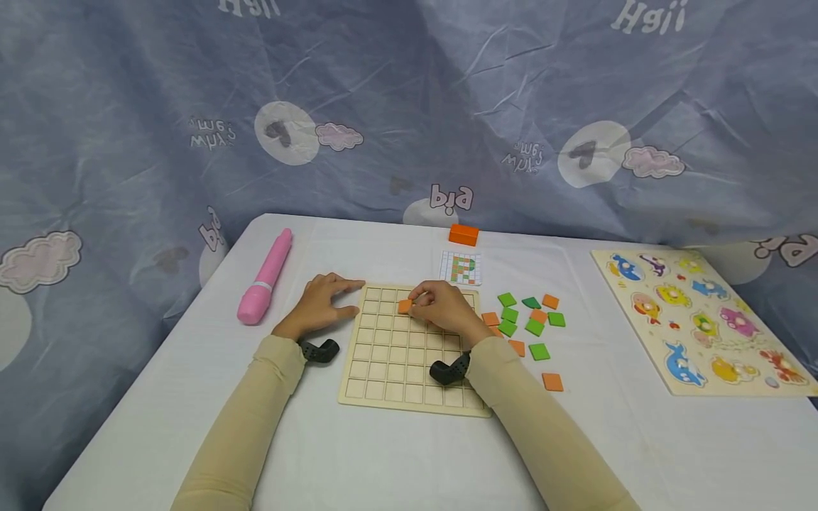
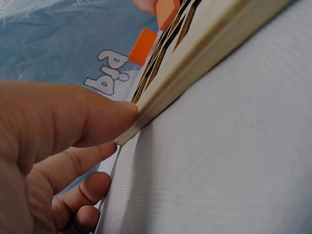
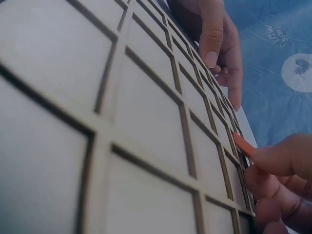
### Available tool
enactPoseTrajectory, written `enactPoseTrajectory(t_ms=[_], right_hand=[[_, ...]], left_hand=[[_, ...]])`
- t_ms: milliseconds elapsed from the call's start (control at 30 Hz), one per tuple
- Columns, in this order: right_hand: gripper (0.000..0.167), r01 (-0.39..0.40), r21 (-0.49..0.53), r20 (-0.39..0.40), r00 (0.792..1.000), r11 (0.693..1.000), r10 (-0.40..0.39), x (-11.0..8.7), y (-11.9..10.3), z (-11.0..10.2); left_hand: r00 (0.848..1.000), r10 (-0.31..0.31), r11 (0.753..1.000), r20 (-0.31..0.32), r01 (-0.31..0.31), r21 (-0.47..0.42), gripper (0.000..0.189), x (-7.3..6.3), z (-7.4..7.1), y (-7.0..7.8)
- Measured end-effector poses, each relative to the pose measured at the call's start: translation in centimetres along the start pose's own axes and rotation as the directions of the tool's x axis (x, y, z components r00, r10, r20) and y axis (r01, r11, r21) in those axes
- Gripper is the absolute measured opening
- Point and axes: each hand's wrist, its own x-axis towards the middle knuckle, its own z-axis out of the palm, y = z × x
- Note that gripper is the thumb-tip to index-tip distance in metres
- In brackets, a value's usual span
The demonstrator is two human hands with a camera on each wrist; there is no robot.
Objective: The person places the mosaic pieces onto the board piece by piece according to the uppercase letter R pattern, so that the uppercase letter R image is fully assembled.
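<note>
Over the upper rows of a wooden grid board point(image 1: 377, 372), my right hand point(image 1: 444, 306) pinches an orange square tile point(image 1: 405, 306) between thumb and fingers. In the right wrist view the tile point(image 3: 243, 144) is tilted, one edge at the grid. My left hand point(image 1: 319, 305) lies at the board's far left corner. Its extended thumb point(image 2: 105, 119) touches the board's side, and a fingertip meets the corner. Right of the board lie loose green tiles point(image 1: 540, 351) and orange tiles point(image 1: 552, 382). Behind the board is a pattern card point(image 1: 461, 268) with a coloured grid picture.
An orange block point(image 1: 464, 235) stands at the table's back edge. To the left lies a pink wand-shaped object point(image 1: 267, 277). On the right is a wooden puzzle board point(image 1: 658, 333) with sea-animal pieces. A printed blue-grey cloth point(image 1: 396, 106) hangs behind the white table point(image 1: 383, 461).
</note>
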Motion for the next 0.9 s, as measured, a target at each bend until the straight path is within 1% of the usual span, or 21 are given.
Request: enactPoseTrajectory(t_ms=[100,233,300,567,667,733,833,900], right_hand=[[0.020,-0.007,-0.034,-0.005,1.000,0.999,0.007,0.2,0.0,0.2],[0.019,-0.011,-0.140,-0.019,1.000,0.990,0.009,0.3,-0.5,0.5],[0.018,-0.017,-0.176,-0.024,1.000,0.984,0.013,0.4,-0.7,0.6],[0.018,-0.035,-0.203,-0.032,0.999,0.979,0.029,0.3,-1.0,0.7],[0.020,-0.024,-0.187,-0.009,1.000,0.982,0.023,0.2,-0.9,0.5],[0.024,-0.005,-0.150,0.018,1.000,0.989,0.008,0.1,-0.8,0.2],[0.032,0.026,-0.053,0.068,0.997,0.998,-0.023,-0.2,-0.5,-0.4],[0.038,0.041,0.021,0.094,0.995,0.999,-0.042,-0.3,-0.2,-0.8]], left_hand=[[1.000,0.005,1.000,0.000,-0.005,-0.001,0.058,-0.1,-0.1,0.0],[1.000,0.004,1.000,0.003,-0.004,0.003,0.058,-0.2,-0.2,0.2],[1.000,0.004,1.000,0.004,-0.004,0.001,0.058,-0.2,-0.3,0.3],[1.000,0.004,1.000,0.011,-0.004,-0.013,0.059,-0.2,-0.5,0.5],[1.000,0.005,1.000,0.010,-0.005,-0.014,0.059,-0.2,-0.4,0.5],[1.000,0.009,1.000,0.009,-0.008,-0.014,0.059,-0.1,-0.3,0.4],[1.000,0.013,1.000,0.007,-0.013,-0.011,0.058,-0.1,-0.2,0.3],[1.000,0.013,1.000,0.006,-0.013,-0.011,0.058,-0.1,-0.2,0.3]])
